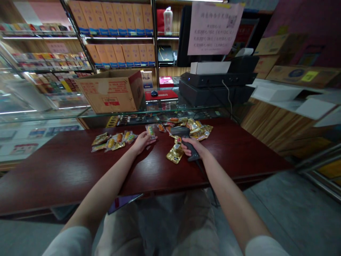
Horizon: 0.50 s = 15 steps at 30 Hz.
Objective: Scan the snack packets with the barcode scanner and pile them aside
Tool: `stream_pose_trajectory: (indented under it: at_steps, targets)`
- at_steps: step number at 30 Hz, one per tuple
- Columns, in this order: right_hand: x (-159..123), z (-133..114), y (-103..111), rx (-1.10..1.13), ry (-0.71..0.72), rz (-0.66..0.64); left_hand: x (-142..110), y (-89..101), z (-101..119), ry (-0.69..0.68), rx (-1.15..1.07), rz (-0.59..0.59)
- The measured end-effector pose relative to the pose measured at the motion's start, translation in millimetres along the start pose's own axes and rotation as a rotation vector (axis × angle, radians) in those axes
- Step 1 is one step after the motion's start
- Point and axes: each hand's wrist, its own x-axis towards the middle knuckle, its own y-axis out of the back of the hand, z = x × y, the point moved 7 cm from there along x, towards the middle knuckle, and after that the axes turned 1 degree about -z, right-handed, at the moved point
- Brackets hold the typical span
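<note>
In my right hand is a dark barcode scanner, gripped by its handle, its head pointing left. A cable runs down from it over the table's front edge. My left hand holds a small clear-wrapped snack packet upright between thumb and fingers. Just below the scanner lies a gold foil packet. Behind the scanner a loose pile of gold snack packets spreads to the right. Left of my left hand sits a second group of wrapped snacks, with yellow and orange pieces showing.
All this lies on a dark red wooden table. Beyond it are a glass counter with an open cardboard box, a computer mouse on a red mat, and a black cash register. Shelves of boxed goods line the back.
</note>
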Motion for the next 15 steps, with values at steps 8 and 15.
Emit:
stream_pose_trajectory:
  at_steps: [8, 15]
  targets:
    - [-3.2, 3.0, -5.1, -0.072, -0.042, -0.011, 2.1, 0.2, -7.9, 0.036, -0.028, -0.030]
    - [-2.6, 5.5, -4.5, -0.087, -0.070, -0.001, 4.3, -4.3, -6.6, 0.019, 0.095, 0.005]
